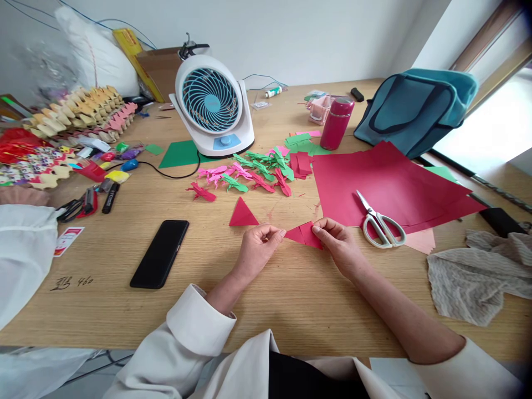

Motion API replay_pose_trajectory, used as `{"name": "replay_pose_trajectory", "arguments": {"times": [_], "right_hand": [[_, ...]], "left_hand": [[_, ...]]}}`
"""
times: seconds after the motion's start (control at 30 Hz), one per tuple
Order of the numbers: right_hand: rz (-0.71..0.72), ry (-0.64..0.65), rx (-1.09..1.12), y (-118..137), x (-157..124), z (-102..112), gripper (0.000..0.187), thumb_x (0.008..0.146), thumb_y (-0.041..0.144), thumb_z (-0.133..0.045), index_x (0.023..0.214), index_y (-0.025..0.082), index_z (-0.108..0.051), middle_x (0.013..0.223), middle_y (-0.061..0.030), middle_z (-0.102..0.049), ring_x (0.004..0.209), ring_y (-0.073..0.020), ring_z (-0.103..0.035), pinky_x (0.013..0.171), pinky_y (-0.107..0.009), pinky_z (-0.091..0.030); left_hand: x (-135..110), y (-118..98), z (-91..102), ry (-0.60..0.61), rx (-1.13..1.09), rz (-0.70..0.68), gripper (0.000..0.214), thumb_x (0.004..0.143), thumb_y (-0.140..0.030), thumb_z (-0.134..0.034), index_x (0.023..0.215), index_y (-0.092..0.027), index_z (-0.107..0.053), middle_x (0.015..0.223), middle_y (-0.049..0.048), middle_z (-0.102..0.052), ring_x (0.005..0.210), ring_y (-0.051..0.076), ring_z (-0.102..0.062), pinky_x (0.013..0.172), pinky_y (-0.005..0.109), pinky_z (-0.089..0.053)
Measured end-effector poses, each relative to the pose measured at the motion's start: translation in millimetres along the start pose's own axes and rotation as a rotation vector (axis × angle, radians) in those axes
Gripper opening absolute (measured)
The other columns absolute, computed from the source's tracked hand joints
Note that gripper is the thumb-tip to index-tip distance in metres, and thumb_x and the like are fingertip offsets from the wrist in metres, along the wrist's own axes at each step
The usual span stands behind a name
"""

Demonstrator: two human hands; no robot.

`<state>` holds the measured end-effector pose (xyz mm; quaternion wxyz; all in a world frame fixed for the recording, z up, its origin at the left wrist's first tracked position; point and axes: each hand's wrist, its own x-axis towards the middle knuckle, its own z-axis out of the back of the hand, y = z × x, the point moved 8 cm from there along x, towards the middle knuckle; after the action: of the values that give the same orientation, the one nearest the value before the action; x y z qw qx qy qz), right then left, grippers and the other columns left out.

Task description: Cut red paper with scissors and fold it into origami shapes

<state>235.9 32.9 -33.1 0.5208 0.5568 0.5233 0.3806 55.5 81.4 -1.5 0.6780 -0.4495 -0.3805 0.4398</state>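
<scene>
A small piece of folded red paper (pixel 300 234) is stretched between my two hands, just over the table. My left hand (pixel 261 244) pinches its pointed left tip between thumb and finger. At its wider right end, my right hand (pixel 337 244) grips the edge, thumb on top. A folded red paper triangle (pixel 242 213) lies on the wood just beyond my left hand. Farther back is a loose heap of folded paper figures (pixel 257 169) in green, pink and red. White-handled scissors (pixel 380 221) rest to the right, partly over large red paper sheets (pixel 390 183).
A white fan (pixel 211 105) stands at the back, with a pink flask (pixel 336 123) and a blue bag (pixel 415 113) to its right. The black phone (pixel 160 254) lies to the left. A crumpled grey cloth (pixel 469 277) is at the right edge; egg trays (pixel 78 116) are stacked far left.
</scene>
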Motion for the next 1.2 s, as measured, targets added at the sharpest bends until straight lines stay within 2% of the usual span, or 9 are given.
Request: {"name": "replay_pose_trajectory", "arguments": {"times": [0.17, 0.3, 0.43, 0.67, 0.8, 0.9, 1.03, 1.13, 1.2], "right_hand": [[-0.009, -0.004, -0.01, 1, 0, -1, 0.035, 0.074, 0.053, -0.074, 0.078, 0.021, -0.06, 0.061, 0.0041, -0.051, 0.051, -0.0091, -0.038, 0.048, -0.023, -0.031], [-0.018, 0.032, 0.004, 1, -1, -5, 0.034, 0.072, 0.05, -0.077, 0.076, 0.02, -0.061, 0.064, 0.0031, -0.055, 0.054, -0.0095, -0.043, 0.051, -0.023, -0.035], [-0.031, 0.072, 0.007, -1, -1, -9, 0.034, 0.071, 0.05, -0.078, 0.077, 0.02, -0.062, 0.068, 0.002, -0.059, 0.058, -0.0106, -0.048, 0.054, -0.024, -0.039], [-0.024, 0.14, -0.046, -1, -2, -17, 0.033, 0.073, 0.05, -0.076, 0.078, 0.02, -0.061, 0.067, 0.0023, -0.058, 0.056, -0.0102, -0.046, 0.053, -0.024, -0.037], [0.007, 0.209, -0.035, -3, -3, -24, 0.029, 0.078, 0.046, -0.073, 0.086, 0.022, -0.061, 0.071, 0.0019, -0.058, 0.058, -0.0105, -0.047, 0.054, -0.024, -0.038], [0.051, 0.262, -0.022, -2, -6, -26, 0.029, 0.082, 0.044, -0.07, 0.099, 0.023, -0.06, 0.083, -0.0005, -0.06, 0.067, -0.0123, -0.053, 0.06, -0.025, -0.042], [0.123, 0.323, -0.177, 0, -10, -28, 0.028, 0.089, 0.041, -0.063, 0.111, 0.024, -0.06, 0.082, -0.0008, -0.059, 0.068, -0.0136, -0.051, 0.061, -0.026, -0.041], [0.15, 0.352, -0.335, 2, -11, -29, 0.022, 0.091, 0.037, -0.06, 0.107, 0.022, -0.063, 0.078, -0.001, -0.059, 0.068, -0.0142, -0.051, 0.061, -0.026, -0.041], [0.144, 0.376, -0.382, 2, -12, -30, 0.018, 0.092, 0.033, -0.058, 0.104, 0.021, -0.063, 0.083, -0.0025, -0.062, 0.072, -0.0153, -0.054, 0.065, -0.027, -0.042]], "left_hand": [[1, 1, -0.3, 0.002, -0.009, -0.021, 0.023, 0.084, -0.032, -0.062, 0.07, -0.015, -0.067, 0.059, -0.0019, -0.057, 0.054, 0.009, -0.05, 0.052, 0.02, -0.039], [-1, 2, -6.9, 0.049, 0.005, -0.053, 0.017, 0.085, -0.029, -0.061, 0.081, -0.015, -0.071, 0.072, 0.0011, -0.066, 0.062, 0.01, -0.056, 0.055, 0.02, -0.041], [-4, 0, -11.6, 0.073, 0.058, -0.102, 0.015, 0.086, -0.027, -0.061, 0.082, -0.016, -0.071, 0.079, 0.003, -0.069, 0.072, 0.013, -0.061, 0.059, 0.02, -0.043], [-7, -8, -14.6, 0.087, 0.129, -0.165, 0.012, 0.086, -0.022, -0.06, 0.082, -0.017, -0.069, 0.079, 0.0028, -0.069, 0.074, 0.014, -0.063, 0.064, 0.021, -0.046], [-7, -8, -16.2, 0.111, 0.114, -0.162, 0.011, 0.087, -0.019, -0.058, 0.09, -0.018, -0.068, 0.086, 0.0027, -0.072, 0.079, 0.014, -0.065, 0.074, 0.023, -0.049], [-8, -8, -17.2, 0.129, 0.117, -0.147, 0.011, 0.088, -0.017, -0.055, 0.094, -0.018, -0.065, 0.081, 0.0011, -0.069, 0.074, 0.012, -0.064, 0.069, 0.021, -0.048], [-10, -11, -20.3, 0.16, 0.163, -0.197, 0.013, 0.087, -0.012, -0.051, 0.093, -0.019, -0.059, 0.083, 0.0008, -0.067, 0.077, 0.012, -0.064, 0.07, 0.021, -0.048], [-11, -12, -23.1, 0.176, 0.222, -0.234, 0.016, 0.084, -0.007, -0.049, 0.092, -0.019, -0.056, 0.083, 0.0009, -0.066, 0.078, 0.013, -0.064, 0.072, 0.023, -0.048], [-13, -12, -24.6, 0.185, 0.254, -0.251, 0.018, 0.081, -0.005, -0.049, 0.091, -0.02, -0.053, 0.082, 0.0007, -0.064, 0.078, 0.014, -0.064, 0.072, 0.023, -0.048]]}}
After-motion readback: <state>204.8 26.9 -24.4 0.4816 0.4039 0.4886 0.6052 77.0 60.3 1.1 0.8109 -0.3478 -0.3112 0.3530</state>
